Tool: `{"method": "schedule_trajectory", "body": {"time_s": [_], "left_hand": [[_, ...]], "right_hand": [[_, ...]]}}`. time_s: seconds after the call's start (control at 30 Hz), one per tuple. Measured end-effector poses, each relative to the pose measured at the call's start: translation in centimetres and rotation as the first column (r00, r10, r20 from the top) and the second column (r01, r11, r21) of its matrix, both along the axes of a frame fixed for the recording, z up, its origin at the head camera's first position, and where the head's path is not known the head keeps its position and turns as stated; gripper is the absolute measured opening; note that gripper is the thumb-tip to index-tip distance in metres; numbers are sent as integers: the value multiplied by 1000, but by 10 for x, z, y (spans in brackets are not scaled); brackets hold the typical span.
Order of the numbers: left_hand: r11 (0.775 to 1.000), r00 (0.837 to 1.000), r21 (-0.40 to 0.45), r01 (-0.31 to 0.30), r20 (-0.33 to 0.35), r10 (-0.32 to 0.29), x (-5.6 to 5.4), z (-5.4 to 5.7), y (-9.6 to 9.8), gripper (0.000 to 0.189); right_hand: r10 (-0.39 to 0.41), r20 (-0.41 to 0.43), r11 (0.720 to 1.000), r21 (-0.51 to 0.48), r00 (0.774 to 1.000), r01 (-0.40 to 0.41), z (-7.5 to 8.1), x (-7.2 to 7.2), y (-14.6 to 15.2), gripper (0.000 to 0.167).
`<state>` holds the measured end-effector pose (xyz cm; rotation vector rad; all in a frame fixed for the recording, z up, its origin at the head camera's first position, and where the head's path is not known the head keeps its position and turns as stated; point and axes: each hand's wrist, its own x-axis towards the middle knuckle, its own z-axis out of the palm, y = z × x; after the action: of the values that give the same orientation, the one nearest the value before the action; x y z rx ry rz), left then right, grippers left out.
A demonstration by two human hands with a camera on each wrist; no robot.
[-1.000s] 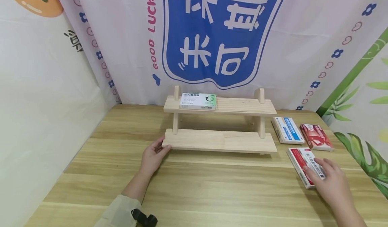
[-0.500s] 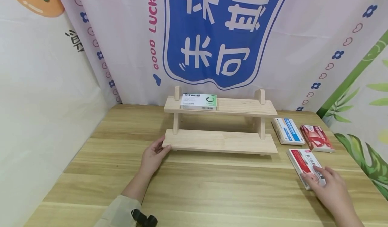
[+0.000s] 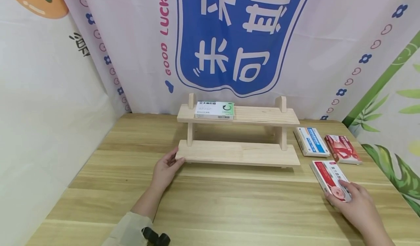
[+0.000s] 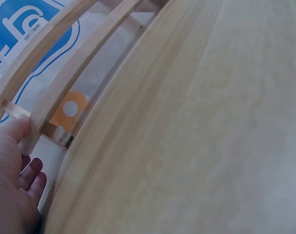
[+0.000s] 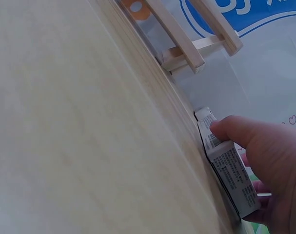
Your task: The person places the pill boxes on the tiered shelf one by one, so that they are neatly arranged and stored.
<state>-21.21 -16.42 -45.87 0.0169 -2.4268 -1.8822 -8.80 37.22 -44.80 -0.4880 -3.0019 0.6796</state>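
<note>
A two-tier wooden shelf rack (image 3: 241, 153) stands on the table, its lower board's left end gripped by my left hand (image 3: 165, 170). In the left wrist view the thumb lies on the board end (image 4: 38, 124), with the other fingers curled below. At the right, my right hand (image 3: 359, 206) pinches the near end of a red-and-white medicine box (image 3: 328, 175), thumb on its left side and fingers over its right. The right wrist view shows the thumb against the box's printed side (image 5: 230, 175). The box's lower right part is hidden by the fingers.
A white-and-green medicine box (image 3: 214, 111) lies on the left of the upper shelf. Right of the rack lie a blue-and-white box (image 3: 311, 142) and a red box (image 3: 343, 149). A printed cloth (image 3: 144, 49) hangs behind the wooden table (image 3: 229, 206).
My right hand has shifted slightly toward the near end of the red-and-white box, its thumb now against the left side. My left hand and the rack stay put.
</note>
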Motion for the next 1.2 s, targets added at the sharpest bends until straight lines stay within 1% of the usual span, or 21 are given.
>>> {"method": "schedule_trajectory", "body": {"time_s": [0.13,0.27,0.37,0.57,0.77,0.93,1.1,1.2], "left_hand": [[1000,1000,2,1,-2,-1,1,0,-1,56],[1000,1000,6,3,0,-3,2,0,-1,56],[1000,1000,12,4,-1,-4,2,0,-1,56],[1000,1000,1,7,-5,-7,1,-1,-1,57],[1000,1000,-9,5,-7,-5,0,-1,-1,58],[1000,1000,-3,4,-9,-4,0,-2,-1,56],[1000,1000,-4,3,-7,-3,0,-2,-1,57],[1000,1000,-6,5,-6,-5,0,-1,-1,57]], "right_hand": [[-14,4,1000,-25,1000,14,2,1,0,87],[-36,-27,999,-39,999,35,7,1,-3,86],[-46,-54,998,-43,997,44,12,-1,-6,84],[-55,-61,996,-72,997,50,25,-7,-10,84],[-26,-105,997,-70,994,19,36,-13,-14,82],[-5,-122,998,-68,992,-3,45,-19,-18,83],[32,-189,998,-55,981,-43,53,-26,-24,78],[49,-210,996,-56,976,-62,59,-31,-25,77]]}}
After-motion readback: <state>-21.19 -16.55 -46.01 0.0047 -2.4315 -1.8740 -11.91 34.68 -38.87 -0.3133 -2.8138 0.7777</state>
